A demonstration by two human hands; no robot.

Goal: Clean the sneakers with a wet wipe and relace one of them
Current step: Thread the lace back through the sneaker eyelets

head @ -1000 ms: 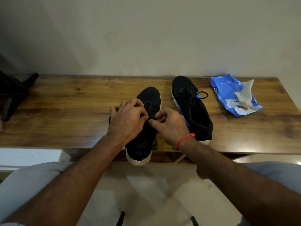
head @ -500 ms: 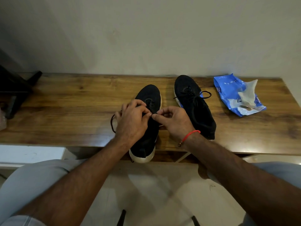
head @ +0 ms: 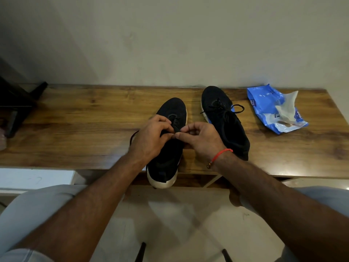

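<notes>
Two black sneakers lie on the wooden table (head: pixel 79 120). The left sneaker (head: pixel 166 163) has a white sole and its heel hangs over the front edge. My left hand (head: pixel 151 140) and my right hand (head: pixel 202 140) meet above its tongue, each pinching the black shoelace (head: pixel 176 129). A loop of that lace (head: pixel 133 137) sticks out to the left of my left hand. The right sneaker (head: pixel 224 120) lies beside it, laced, with a bow. Further right sits a blue wet wipe pack (head: pixel 264 104) with a wipe (head: pixel 287 108) lying on it.
A dark object (head: pixel 17 103) stands at the table's far left end. The wall runs right behind the table. My knees in light trousers (head: pixel 34 208) are below the front edge, with a light tiled floor (head: pixel 170 224) between them.
The view has shifted slightly. My two hands have moved a little up the left sneaker and stay together, fingertips working the lace. The right sneaker and wipe pack have not moved.
</notes>
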